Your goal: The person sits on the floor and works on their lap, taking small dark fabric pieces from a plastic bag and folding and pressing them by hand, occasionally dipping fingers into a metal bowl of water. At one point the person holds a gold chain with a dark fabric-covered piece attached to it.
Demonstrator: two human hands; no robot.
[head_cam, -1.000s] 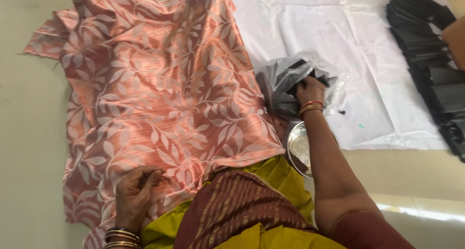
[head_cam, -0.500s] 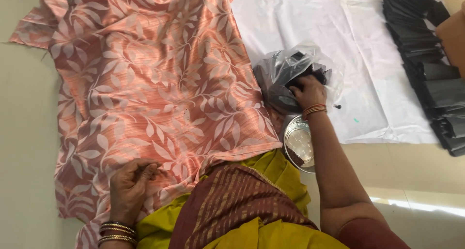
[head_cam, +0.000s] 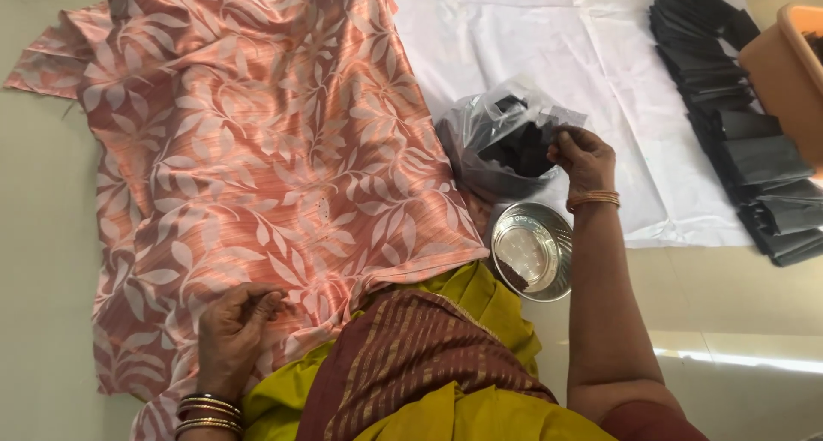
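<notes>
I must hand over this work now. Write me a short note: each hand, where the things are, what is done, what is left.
Left hand: rests on the peach leaf-print fabric, fingers curled, pinning its near edge.
Right hand: at the mouth of the clear plastic bag of small dark pieces, pinching one.
Steel bowl: beside the bag, a few dark bits inside.
Done: fabric is spread flat.
Left: the piece is not yet out of the bag.

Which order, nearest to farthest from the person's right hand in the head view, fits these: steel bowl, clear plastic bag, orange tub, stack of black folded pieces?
1. Clear plastic bag: touching the right hand, just left of it.
2. Steel bowl: below the hand, beside the wrist.
3. Stack of black folded pieces: further right, on the white sheet.
4. Orange tub: far right edge.
</notes>
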